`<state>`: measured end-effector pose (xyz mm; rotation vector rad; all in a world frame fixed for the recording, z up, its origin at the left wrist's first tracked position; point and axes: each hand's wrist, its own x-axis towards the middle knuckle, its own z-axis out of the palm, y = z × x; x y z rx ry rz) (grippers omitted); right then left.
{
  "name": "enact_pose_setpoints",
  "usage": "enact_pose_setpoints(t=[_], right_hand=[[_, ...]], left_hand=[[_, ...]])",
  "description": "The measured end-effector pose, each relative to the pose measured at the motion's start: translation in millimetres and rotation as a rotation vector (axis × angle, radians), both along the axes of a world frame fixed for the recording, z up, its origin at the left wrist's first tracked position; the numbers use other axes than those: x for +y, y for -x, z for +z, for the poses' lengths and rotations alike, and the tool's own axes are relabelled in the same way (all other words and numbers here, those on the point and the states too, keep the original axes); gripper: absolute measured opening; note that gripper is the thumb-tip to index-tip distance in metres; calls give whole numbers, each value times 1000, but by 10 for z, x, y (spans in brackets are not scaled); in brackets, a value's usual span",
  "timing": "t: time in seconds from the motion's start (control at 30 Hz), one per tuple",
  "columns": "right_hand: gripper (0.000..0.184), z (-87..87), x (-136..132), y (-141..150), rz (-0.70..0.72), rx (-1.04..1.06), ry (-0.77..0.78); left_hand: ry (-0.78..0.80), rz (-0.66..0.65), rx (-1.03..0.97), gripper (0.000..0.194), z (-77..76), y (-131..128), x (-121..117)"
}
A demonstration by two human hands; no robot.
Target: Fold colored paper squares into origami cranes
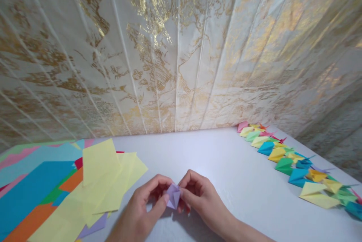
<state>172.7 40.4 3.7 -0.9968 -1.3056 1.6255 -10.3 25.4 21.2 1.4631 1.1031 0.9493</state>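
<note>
Between my two hands, just above the white table (195, 151), is a small piece of folded purple origami paper (173, 196). Its shape is a compact diamond with creased flaps. My left hand (148, 202) pinches its left side between thumb and fingers. On the other side, my right hand (202, 198) grips the right edge with thumb and forefinger. The fingers partly cover the paper, so its back is hidden.
To the left lie overlapping sheets of coloured paper, with yellow sheets (98, 162) on top and a blue sheet (42, 185) beside them. Rows of folded paper cranes (284, 165) run along the table's right edge. A gold-patterned curtain (175, 53) hangs behind.
</note>
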Motion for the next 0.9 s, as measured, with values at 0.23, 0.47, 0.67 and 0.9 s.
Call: enact_pose_setpoints(t=[0.23, 0.47, 0.67, 0.9], right_hand=[[26, -5, -12, 2, -33, -14, -4], [34, 5, -14, 10, -32, 34, -8], [38, 30, -5, -39, -47, 5, -42], [10, 80, -44, -55, -58, -415, -291]], left_hand=[[45, -90, 18, 23, -7, 5, -6], [46, -46, 40, 20, 16, -12, -9], [-148, -40, 212, 24, -12, 28, 22], [-338, -113, 397, 18, -39, -29, -40]])
